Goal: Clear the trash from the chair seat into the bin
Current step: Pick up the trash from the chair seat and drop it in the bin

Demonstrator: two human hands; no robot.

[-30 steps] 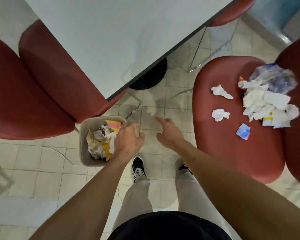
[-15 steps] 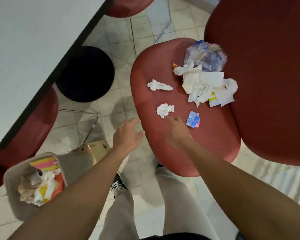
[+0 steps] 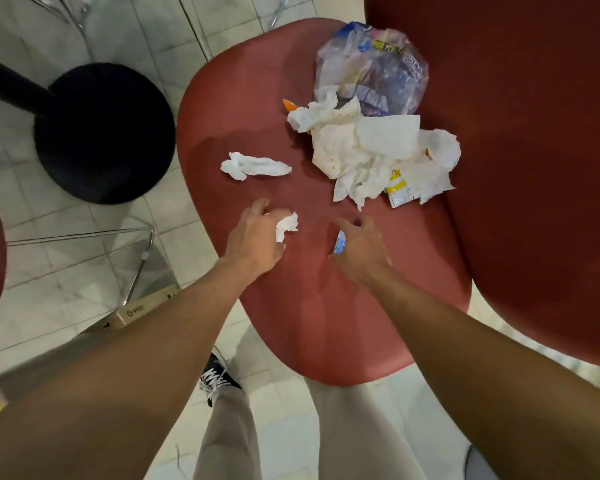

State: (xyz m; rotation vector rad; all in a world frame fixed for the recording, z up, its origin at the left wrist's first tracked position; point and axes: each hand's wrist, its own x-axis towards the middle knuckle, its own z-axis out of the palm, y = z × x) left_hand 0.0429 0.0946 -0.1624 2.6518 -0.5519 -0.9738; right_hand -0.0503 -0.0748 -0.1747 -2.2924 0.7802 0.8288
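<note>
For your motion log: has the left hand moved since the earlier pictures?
Yes. The left hand went from the bin to the chair seat, onto a tissue.

Bare forearms, beige trousers (image 3: 229, 434), black white-laced sneaker (image 3: 219, 375).

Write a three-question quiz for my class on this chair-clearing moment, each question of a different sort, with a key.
1. True or false: the left hand is on a small tissue wad.
2. Multiple choice: the blue wrapper lies
A. under the plastic bag
B. at the right hand
C. on the floor
3. Fill in: besides the big napkin pile, one loose tissue lies alone on the chair ____.

Key: 1 true; 2 B; 3 seat.
</note>
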